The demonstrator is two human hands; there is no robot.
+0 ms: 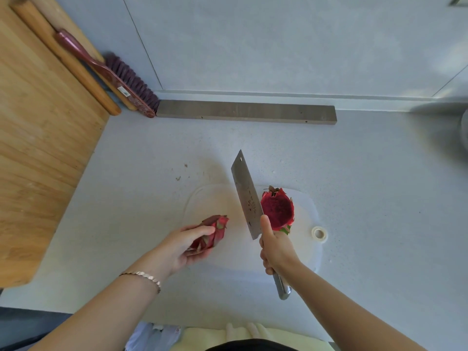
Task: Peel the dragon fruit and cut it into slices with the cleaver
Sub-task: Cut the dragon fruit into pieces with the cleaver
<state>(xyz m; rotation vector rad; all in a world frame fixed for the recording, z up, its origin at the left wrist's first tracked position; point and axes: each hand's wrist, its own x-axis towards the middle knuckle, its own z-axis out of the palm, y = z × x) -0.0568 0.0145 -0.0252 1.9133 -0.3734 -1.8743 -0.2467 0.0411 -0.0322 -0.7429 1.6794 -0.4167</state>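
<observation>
Within left fingers [200, 232], fruit half [218, 228], cleaver [247, 196] nearby

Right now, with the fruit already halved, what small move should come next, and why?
Probably lay down the cleaver in the right hand: the left hand grips one unpeeled half, the other half lies cut face up on the board, and peeling wants both hands.

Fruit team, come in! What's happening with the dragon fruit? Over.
Left hand grips dragon fruit piece. Right hand holds cleaver. Cut half on board, flesh up. Nothing blocking.
</observation>
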